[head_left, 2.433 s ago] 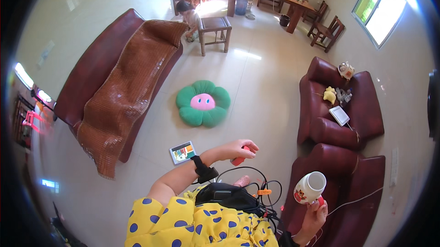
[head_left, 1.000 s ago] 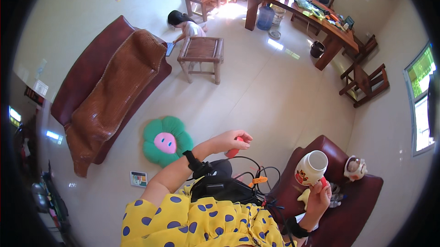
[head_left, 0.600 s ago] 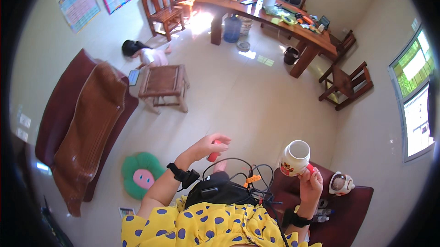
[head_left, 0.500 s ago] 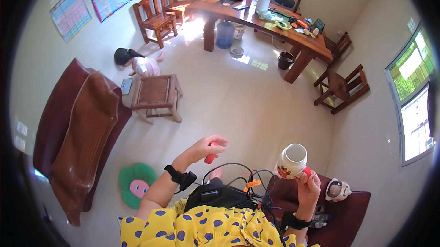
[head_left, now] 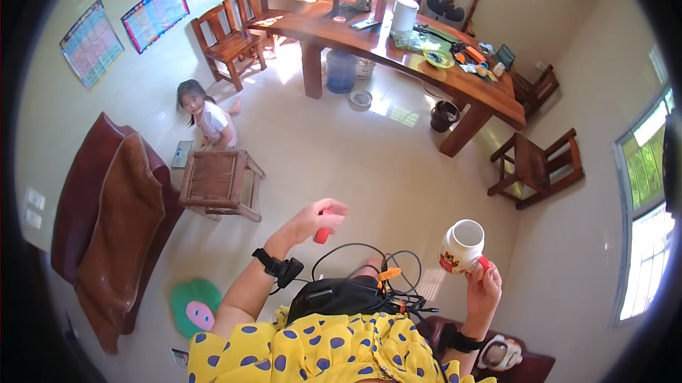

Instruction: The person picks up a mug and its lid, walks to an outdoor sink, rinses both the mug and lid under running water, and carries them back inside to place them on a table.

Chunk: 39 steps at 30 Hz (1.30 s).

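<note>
My right hand [head_left: 484,287] is closed around the red handle of a white mug [head_left: 455,255] with a coloured cartoon picture on its side. The mug is held up off the floor, its round mouth uncovered and tilted partly toward me. In my left hand [head_left: 312,220], bent fingers grip a small red block-like object [head_left: 324,227]; its exact kind is not clear. The two hands are well apart, in front of my yellow spotted clothing. A black bag [head_left: 334,298] with black cables lies against my waist between the forearms.
A long wooden table [head_left: 284,22] with many items stands at the far side. Wooden chairs [head_left: 531,163] are around it. A person [head_left: 213,122] crouches on the floor by a wooden stool [head_left: 213,176]. At left is a dark red sofa [head_left: 82,198]; a green cushion [head_left: 186,296] lies nearby.
The view has shifted to the right and back. Both hands keep their hold on the mug and red object. The person by the stool has raised and turned their head.
</note>
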Available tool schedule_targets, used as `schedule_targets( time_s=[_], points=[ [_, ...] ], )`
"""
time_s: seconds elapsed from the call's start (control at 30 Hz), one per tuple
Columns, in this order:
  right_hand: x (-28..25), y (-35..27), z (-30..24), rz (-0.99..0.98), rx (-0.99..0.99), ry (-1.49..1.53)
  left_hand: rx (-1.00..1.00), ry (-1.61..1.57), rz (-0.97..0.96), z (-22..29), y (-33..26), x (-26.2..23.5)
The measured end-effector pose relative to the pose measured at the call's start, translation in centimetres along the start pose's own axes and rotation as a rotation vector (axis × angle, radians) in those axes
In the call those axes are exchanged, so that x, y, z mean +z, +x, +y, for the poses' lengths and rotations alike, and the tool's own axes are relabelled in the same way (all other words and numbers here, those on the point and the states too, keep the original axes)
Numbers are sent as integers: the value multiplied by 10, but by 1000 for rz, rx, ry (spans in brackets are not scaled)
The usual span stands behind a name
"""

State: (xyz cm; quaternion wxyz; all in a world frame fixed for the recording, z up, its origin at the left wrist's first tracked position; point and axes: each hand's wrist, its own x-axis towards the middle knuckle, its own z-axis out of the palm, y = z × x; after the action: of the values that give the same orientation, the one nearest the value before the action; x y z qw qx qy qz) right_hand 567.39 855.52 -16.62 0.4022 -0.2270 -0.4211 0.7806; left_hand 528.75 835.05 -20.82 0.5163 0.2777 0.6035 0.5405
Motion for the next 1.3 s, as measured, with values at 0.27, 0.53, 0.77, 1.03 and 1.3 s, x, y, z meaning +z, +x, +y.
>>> schedule_targets(
  time_s=[0.27, 0.53, 0.77, 1.03, 1.3],
  points=[
    [-37, 208, -7, -177, 122, -16, -6, 31, 98, 68, 124, 14],
    [14, 378, 36, -246, 209, -47, 86, -13, 175, 93, 240, -64],
    [59, 494, 57, -246, 222, -38, 105, 29, 163, 146, 340, -150],
    [119, 620, 79, -196, 278, -125, 62, 18, 134, 174, 450, -219],
    [139, 799, 103, -260, 303, -261, -34, -73, 230, 211, 587, -266]
  ],
)
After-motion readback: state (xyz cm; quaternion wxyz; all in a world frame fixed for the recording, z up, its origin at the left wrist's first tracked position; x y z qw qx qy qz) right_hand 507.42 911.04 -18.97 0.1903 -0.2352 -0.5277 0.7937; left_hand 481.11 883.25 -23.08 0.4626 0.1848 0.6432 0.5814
